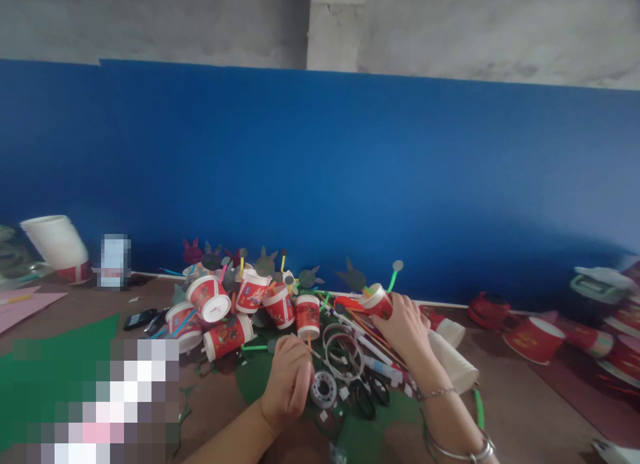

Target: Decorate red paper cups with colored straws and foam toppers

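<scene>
My right hand (407, 325) is wrapped round a small red paper cup (376, 301) with a white rim. A dark paper animal head (352, 277) and a green straw (393, 279) with a grey disc at its end stick out around that cup. Lower and to the left, my left hand (289, 383) is closed, its fingers on a thin orange straw (309, 342). This straw comes down from another red paper cup (307, 315). Just right of the left hand lies a roll of tape (323, 389).
Several red paper cups (227, 336) with paper heads and straws are piled at left. Black-handled scissors (365, 397), pens and white rings (344, 354) lie between my hands. Green paper (75, 371) and a white cup stack (57, 247) are far left. A blue wall panel (320, 171) stands behind.
</scene>
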{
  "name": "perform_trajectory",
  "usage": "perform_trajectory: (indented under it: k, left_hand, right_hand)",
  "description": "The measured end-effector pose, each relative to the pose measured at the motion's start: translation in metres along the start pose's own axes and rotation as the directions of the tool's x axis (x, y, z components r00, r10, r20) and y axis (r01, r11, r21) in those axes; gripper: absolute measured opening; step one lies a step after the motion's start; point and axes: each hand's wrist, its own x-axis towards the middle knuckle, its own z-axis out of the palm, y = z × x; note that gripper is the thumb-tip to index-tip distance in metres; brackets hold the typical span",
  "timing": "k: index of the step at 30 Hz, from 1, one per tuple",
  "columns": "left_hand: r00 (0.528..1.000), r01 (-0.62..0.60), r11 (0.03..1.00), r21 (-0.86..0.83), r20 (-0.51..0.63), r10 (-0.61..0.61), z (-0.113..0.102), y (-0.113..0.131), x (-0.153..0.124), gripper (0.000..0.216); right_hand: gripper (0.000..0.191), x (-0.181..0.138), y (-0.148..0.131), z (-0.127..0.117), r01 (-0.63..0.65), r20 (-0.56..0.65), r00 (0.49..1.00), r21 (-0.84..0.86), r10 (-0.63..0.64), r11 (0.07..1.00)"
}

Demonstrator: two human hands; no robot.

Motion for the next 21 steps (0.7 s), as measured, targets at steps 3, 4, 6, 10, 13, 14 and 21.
perform_trajectory:
  k: [3, 4, 6, 10, 13, 14, 21]
  left_hand:
    - [1.000, -0.013, 1.000, -0.002, -0.004, 0.013, 0.002, 0.001, 0.000, 0.038]
    - [1.000, -0.022, 1.000, 0.000, -0.013, 0.022, 0.002, 0.001, 0.000, 0.038]
    - [0.999, -0.037, 0.999, 0.008, -0.028, 0.038, 0.002, 0.001, 0.000, 0.038]
    - [0.998, -0.039, 0.999, 0.018, -0.052, 0.040, 0.000, 0.000, -0.001, 0.038]
    - [0.998, -0.029, 1.000, 0.007, -0.060, 0.029, 0.000, -0.002, -0.003, 0.037]
    - [0.998, -0.033, 0.999, 0.000, -0.060, 0.033, 0.001, -0.003, -0.004, 0.037]
    - [0.994, -0.086, 0.996, -0.007, -0.065, 0.086, 0.005, -0.006, -0.003, 0.036]
  right_hand:
    - [0.038, -0.004, -0.024, 0.009, -0.118, 0.129, 0.989, 0.352, 0.077, 0.929]
    - [0.038, -0.006, -0.034, 0.015, -0.146, 0.205, 0.978, 0.513, 0.044, 0.846]
    - [0.038, -0.008, -0.059, 0.027, -0.187, 0.279, 0.960, 0.724, -0.033, 0.664]
    - [0.042, -0.001, -0.110, 0.047, -0.132, 0.203, 0.979, 0.687, -0.015, 0.715]
    - [0.048, 0.007, -0.136, 0.057, -0.111, 0.150, 0.988, 0.596, 0.025, 0.795]
    - [0.047, 0.008, -0.142, 0.059, -0.104, 0.143, 0.989, 0.564, 0.028, 0.819]
    - [0.066, -0.001, -0.143, 0.073, -0.049, 0.129, 0.992, 0.445, -0.010, 0.894]
